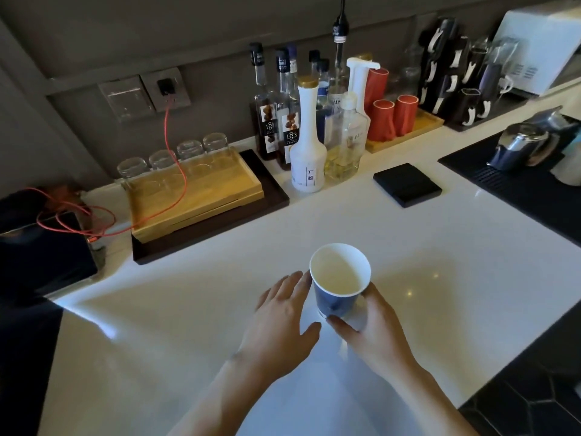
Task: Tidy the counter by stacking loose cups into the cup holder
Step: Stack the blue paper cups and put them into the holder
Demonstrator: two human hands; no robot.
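Two hands are in front of me on the white counter [195, 309], one on each side of a blue paper cup [338, 286]. The cup stands upright near the front middle of the counter, its white inside showing and nothing visible in it. My right hand [377, 335] holds it: the thumb lies against the near foot of the cup and the fingers curve round the far right side under the rim, mostly hidden behind the cup wall. My left hand [279, 325] is spread flat, fingers straight and slightly fanned, the fingertips reaching the cup's left side just below the rim; I cannot tell whether they actually touch it or sit just beside it.

Behind, on the left, I see a wooden tray [195, 196] stacked on a dark tray [220, 228], with four clear glasses [171, 157] upside down along its back edge and a red cable [176, 171] draped across it from a wall socket [166, 88]. In the middle back there is a cluster of syrup bottles [276, 121] and a tall white bottle [308, 146]. To their right, orange cups [394, 118] stand on a second wooden tray. A small black square pad [407, 185] lies on the counter well apart from the cup. At far right a metal pitcher [518, 146] sits on a black mat [515, 190], with a rack of dark mugs [452, 70] behind.
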